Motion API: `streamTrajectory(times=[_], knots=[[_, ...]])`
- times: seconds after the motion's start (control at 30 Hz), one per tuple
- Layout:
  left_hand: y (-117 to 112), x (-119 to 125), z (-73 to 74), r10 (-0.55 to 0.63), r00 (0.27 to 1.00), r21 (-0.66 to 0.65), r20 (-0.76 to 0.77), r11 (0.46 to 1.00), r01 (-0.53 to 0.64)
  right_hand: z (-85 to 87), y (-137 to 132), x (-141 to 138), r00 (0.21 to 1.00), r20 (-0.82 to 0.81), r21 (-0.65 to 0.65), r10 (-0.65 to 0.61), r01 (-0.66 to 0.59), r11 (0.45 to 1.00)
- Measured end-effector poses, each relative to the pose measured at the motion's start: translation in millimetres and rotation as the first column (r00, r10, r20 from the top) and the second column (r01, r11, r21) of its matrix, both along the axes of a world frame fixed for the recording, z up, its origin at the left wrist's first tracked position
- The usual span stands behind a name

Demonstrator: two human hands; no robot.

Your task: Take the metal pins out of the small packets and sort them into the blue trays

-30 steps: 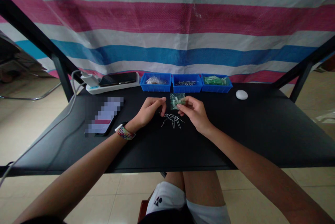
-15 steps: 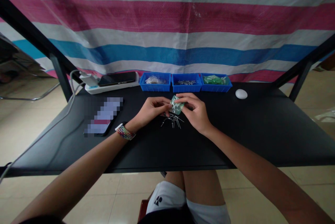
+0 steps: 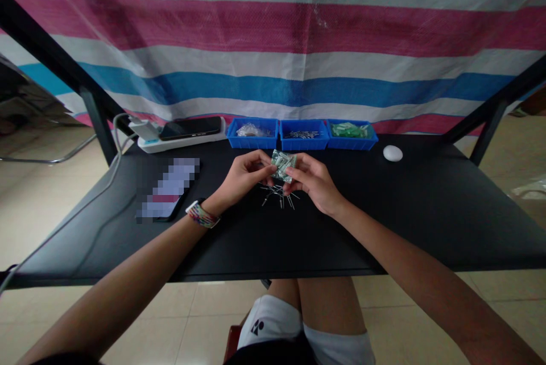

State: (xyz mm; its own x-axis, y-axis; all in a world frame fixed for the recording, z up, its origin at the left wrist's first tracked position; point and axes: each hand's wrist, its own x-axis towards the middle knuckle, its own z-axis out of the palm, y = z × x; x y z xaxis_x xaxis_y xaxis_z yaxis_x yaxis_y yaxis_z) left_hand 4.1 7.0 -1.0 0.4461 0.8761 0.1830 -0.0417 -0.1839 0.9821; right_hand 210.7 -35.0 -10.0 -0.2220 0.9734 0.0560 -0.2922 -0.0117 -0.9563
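Observation:
Between my hands is a small clear plastic bag (image 3: 283,164) with a green tint and pale pieces inside, held above the black table. My left hand (image 3: 249,176) pinches its left side between thumb and fingers. On the other side, my right hand (image 3: 314,178) grips the bag's right edge, thumb on the front. Several thin metal pins (image 3: 281,196) lie loose on the table just below the bag, partly hidden by my fingers. What the pieces in the bag are I cannot make out.
Behind my hands stand three blue bins: one with clear plastic bags (image 3: 252,143), one with metal pins (image 3: 303,144), one with green packets (image 3: 352,145). A white oval object (image 3: 393,153) sits right. Left are a phone (image 3: 170,190), a power strip (image 3: 183,142) and a cable (image 3: 96,199).
The bag has been raised slightly and turned to face me more flatly. My right fingers have shifted from over its top to its right edge.

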Motion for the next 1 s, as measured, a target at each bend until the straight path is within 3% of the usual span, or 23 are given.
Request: streamTrajectory(times=[0.17, 0.3, 0.37, 0.5, 0.63, 0.7, 0.77, 0.9, 1.0], knots=[[0, -1, -3.7, 0.002, 1.0, 0.014, -0.019, 1.0, -0.002, -3.5, 1, 0, 0.997, 0.043, 0.065, -0.066, 0.063, 0.996], [3, -4, -6.4, -0.048, 0.999, -0.038, 0.0, 0.998, 0.048, -4.0, 1, 2, 0.976, 0.123, 0.211, -0.18, 0.152, 0.966], [4, -5, -5.9, -0.076, 0.997, -0.089, -0.015, 0.993, 0.075, -1.9, -2, 2, 0.946, 0.198, 0.346, -0.255, 0.175, 0.922], [3, -3, -3.6, -0.109, 0.994, -0.17, -0.021, 0.98, 0.104, 3.0, -7, 3, 0.861, 0.307, 0.617, -0.405, 0.144, 0.774], [-1, -1, -1.9, -0.087, 0.995, -0.135, -0.042, 0.988, 0.081, 4.1, -7, 4, 0.817, 0.346, 0.686, -0.462, 0.115, 0.718], [-2, 0, -1.6, -0.077, 0.996, -0.107, -0.053, 0.992, 0.071, 2.9, -7, 5, 0.812, 0.348, 0.676, -0.468, 0.129, 0.726], [-2, 1, -1.4, -0.062, 0.996, -0.084, -0.059, 0.995, 0.057, 1.1, -6, 5, 0.841, 0.319, 0.614, -0.437, 0.168, 0.771], [-1, 0, -0.9, -0.02, 0.996, -0.039, -0.087, 0.999, 0.017, -3.6, 0, 5, 0.956, 0.131, 0.299, -0.263, 0.215, 0.93], [-1, 0, -0.4, -0.01, 0.992, -0.007, -0.126, 1.0, 0.01, -6.4, 6, 6, 0.978, 0.023, 0.111, -0.208, 0.204, 0.973]])
